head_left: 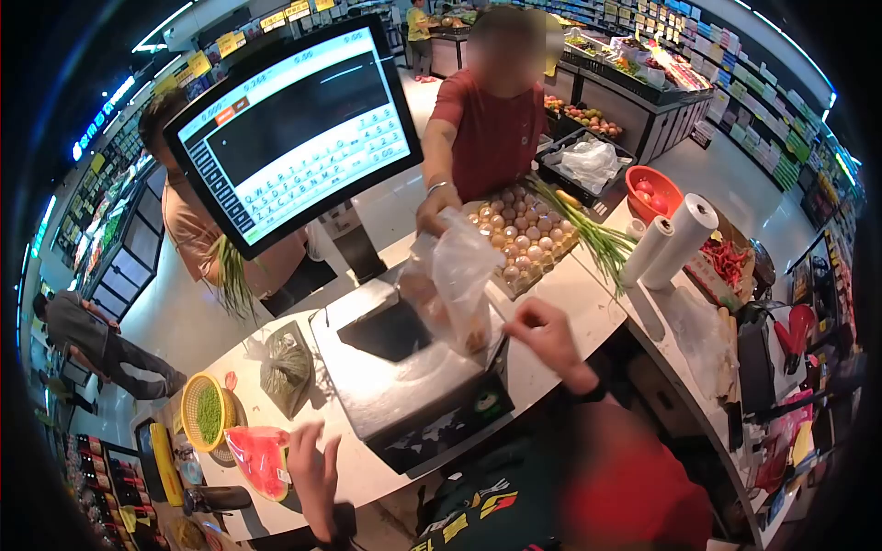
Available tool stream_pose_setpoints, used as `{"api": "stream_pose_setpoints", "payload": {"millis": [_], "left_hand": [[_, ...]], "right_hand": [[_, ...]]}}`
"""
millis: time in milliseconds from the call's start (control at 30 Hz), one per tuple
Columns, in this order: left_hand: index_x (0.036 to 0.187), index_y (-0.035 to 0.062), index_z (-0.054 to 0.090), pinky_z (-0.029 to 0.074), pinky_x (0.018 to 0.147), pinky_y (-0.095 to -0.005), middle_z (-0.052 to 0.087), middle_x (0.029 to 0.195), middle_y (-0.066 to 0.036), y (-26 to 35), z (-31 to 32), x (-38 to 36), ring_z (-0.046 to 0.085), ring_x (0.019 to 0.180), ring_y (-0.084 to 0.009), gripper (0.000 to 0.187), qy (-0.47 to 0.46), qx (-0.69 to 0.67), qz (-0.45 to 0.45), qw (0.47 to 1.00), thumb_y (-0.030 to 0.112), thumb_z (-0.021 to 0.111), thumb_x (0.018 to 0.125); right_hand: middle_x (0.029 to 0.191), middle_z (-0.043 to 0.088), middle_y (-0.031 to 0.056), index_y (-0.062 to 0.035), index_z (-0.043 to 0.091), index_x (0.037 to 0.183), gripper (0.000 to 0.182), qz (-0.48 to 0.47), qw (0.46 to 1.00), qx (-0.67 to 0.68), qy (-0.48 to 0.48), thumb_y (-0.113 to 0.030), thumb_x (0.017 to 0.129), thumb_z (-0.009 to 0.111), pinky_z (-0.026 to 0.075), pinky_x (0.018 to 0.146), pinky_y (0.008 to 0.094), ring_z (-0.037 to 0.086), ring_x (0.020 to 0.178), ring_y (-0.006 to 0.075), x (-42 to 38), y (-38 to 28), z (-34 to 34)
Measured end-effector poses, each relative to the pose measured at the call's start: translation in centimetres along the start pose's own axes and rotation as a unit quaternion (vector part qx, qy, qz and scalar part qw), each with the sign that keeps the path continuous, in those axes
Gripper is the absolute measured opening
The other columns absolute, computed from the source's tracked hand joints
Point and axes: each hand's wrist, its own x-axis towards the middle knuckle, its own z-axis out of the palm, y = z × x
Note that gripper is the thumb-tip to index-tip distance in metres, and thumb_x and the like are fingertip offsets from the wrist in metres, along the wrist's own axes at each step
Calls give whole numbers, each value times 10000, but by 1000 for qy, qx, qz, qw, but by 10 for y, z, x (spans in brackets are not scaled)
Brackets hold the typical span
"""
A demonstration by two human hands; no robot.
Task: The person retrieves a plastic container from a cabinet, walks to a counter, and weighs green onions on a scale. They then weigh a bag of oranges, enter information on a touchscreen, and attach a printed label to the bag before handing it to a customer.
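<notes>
My left hand [312, 473] is raised, fingers apart and empty, beside a cut red watermelon piece [258, 459]. To the right of the scale [395, 395], my right hand [548, 342] has its fingers curled together in a pinch; what lies between them is too small to name. Over the scale hangs a clear plastic bag [459, 266] with brownish items inside, gripped at its top by the hand [438, 209] of a person in a red shirt across the counter. My right fingertips are close to the bag's lower right side; contact cannot be made out.
A monitor [303, 138] stands behind the scale. Egg trays [528, 234], green onions [597, 234], bag rolls [680, 241] and a red bowl [653, 193] are at the right. A bagged green item [285, 367] and yellow basket [209, 413] sit left. Another person [188, 220] stands behind the monitor.
</notes>
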Motion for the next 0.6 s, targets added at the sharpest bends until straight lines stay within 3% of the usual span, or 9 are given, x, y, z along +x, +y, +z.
{"api": "stream_pose_setpoints", "payload": {"millis": [133, 233, 267, 333, 367, 433, 467, 567, 600], "left_hand": [[1198, -4, 551, 472, 805, -320, 591, 1064, -142, 48, 68, 100, 585, 959, -250, 487, -55, -107, 98, 988, 83, 738, 757], [1397, 14, 350, 375, 999, -410, 430, 1334, -181, 51, 149, 160, 435, 1221, -310, 997, -120, -150, 94, 977, 458, 818, 636], [1371, -62, 312, 338, 1049, -412, 414, 1347, -262, 68, 163, 173, 425, 1244, -367, 1028, -97, -47, 132, 985, 398, 842, 620], [1327, -42, 390, 352, 1035, -412, 415, 1353, -252, 87, 190, 199, 427, 1236, -373, 881, -120, -83, 104, 984, 350, 814, 662], [1305, -32, 428, 358, 1028, -411, 415, 1355, -246, 89, 202, 207, 428, 1232, -376, 808, -129, -101, 90, 982, 326, 800, 683], [1230, -3, 516, 406, 960, -376, 522, 1235, -201, 78, 227, 216, 510, 1113, -279, 587, -91, -78, 177, 977, 251, 749, 755], [1193, 12, 560, 430, 926, -358, 576, 1175, -178, 80, 227, 216, 552, 1053, -231, 478, -72, -66, 219, 971, 214, 723, 791], [1031, 7, 627, 481, 751, -312, 648, 879, -141, 86, 212, 208, 575, 814, -140, 208, -89, -141, 5, 986, 102, 641, 846], [1025, 6, 620, 485, 724, -333, 645, 844, -164, 91, 203, 202, 596, 782, -211, 209, -65, -160, 11, 985, 103, 627, 839]], "right_hand": [[941, 635, 116, -6, 586, 1061, 448, 78, 995, -58, -38, -262, 751, 786, 496, 800, 312, 620, 893, 183, 6, 47, -58], [1175, 566, 200, 0, 462, 1268, 718, -9, 993, -77, -87, -330, 725, 797, 454, 927, 373, 567, 1094, 287, 10, 63, -48], [1304, 470, 252, 37, 367, 1339, 877, -35, 988, -83, -129, -387, 706, 800, 386, 1010, 394, 471, 1226, 347, 17, 76, -40], [1307, 444, 292, 104, 360, 1304, 888, -160, 976, -67, -128, -386, 704, 795, 367, 1025, 405, 443, 1237, 386, 28, 55, -20], [1341, 399, 301, 108, 318, 1330, 938, -124, 977, -73, -157, -399, 701, 794, 340, 1047, 398, 407, 1264, 389, 34, 59, -8], [1410, 309, 319, 115, 232, 1383, 1039, -52, 971, -86, -217, -425, 695, 793, 286, 1090, 384, 334, 1319, 395, 44, 75, 15], [1404, 309, 327, 116, 239, 1379, 1005, -74, 968, -145, -193, -401, 708, 778, 282, 1094, 384, 318, 1325, 401, 45, 75, 23], [1386, 320, 339, 119, 262, 1368, 906, -136, 946, -247, -162, -322, 734, 734, 269, 1104, 386, 291, 1332, 415, 51, 76, 39], [1381, 330, 335, 121, 271, 1364, 876, -152, 944, -232, -179, -289, 733, 720, 265, 1107, 386, 296, 1327, 418, 57, 80, 41]]}}
